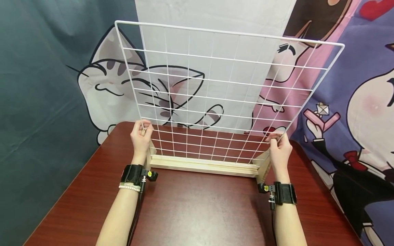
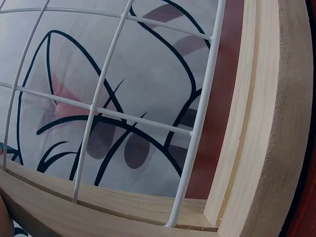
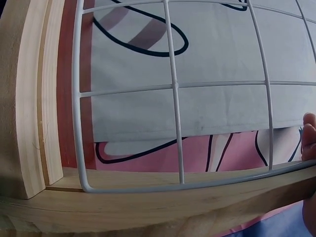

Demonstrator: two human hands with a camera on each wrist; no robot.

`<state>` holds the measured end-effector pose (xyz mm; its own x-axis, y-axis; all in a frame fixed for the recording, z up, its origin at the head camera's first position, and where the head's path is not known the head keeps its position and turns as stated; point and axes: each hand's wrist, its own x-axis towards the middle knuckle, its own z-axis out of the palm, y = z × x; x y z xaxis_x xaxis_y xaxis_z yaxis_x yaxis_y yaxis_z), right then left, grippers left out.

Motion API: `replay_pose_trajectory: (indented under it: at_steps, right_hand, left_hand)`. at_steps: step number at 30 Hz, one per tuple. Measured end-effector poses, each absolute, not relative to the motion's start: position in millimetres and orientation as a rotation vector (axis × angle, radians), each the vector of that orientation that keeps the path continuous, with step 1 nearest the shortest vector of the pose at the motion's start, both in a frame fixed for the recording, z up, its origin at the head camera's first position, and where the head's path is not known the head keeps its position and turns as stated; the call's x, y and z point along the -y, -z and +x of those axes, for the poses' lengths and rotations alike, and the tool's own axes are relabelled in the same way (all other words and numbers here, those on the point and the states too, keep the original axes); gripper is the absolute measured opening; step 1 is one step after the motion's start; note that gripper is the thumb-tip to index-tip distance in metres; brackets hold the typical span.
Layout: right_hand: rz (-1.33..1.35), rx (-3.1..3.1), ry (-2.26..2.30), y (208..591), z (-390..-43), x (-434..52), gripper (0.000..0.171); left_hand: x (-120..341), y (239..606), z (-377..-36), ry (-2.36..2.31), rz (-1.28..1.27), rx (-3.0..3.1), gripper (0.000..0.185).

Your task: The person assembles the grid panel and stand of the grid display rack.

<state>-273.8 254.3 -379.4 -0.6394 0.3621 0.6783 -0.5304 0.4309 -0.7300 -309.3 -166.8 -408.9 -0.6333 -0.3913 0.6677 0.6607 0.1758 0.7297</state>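
Observation:
A white wire grid panel (image 1: pixel 229 32) leans upward in front of me, its lower part between the two side posts of a pale wooden frame (image 1: pixel 203 165). My left hand (image 1: pixel 142 136) grips the panel's left edge near the top of the left post. On the opposite side, my right hand (image 1: pixel 280 147) pinches the right edge with thumb and fingers. In the left wrist view, the panel's bottom corner lies along the grooved left post (image 2: pixel 54 210), and a gap shows between its bottom wire (image 2: pixel 200 103) and the grooved bottom rail (image 2: pixel 237 128). The right wrist view shows a similar gap.
The frame stands on a reddish-brown table (image 1: pixel 200 205). Behind it hangs a cloth backdrop (image 1: pixel 101 85) with cartoon cats. Each wrist wears a black strap (image 1: pixel 132 174) with a small camera, and cables run back along the forearms.

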Motion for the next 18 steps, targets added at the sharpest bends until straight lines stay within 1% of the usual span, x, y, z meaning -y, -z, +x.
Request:
replay_pose_trajectory:
  at_steps: [18]
  right_hand:
    - [0.136, 1.848, -1.317, 379.3, -275.3, -255.6, 0.020]
  left_hand:
    - [164.7, 409.6, -312.6, 1.596, -0.302, 1.584, 0.017]
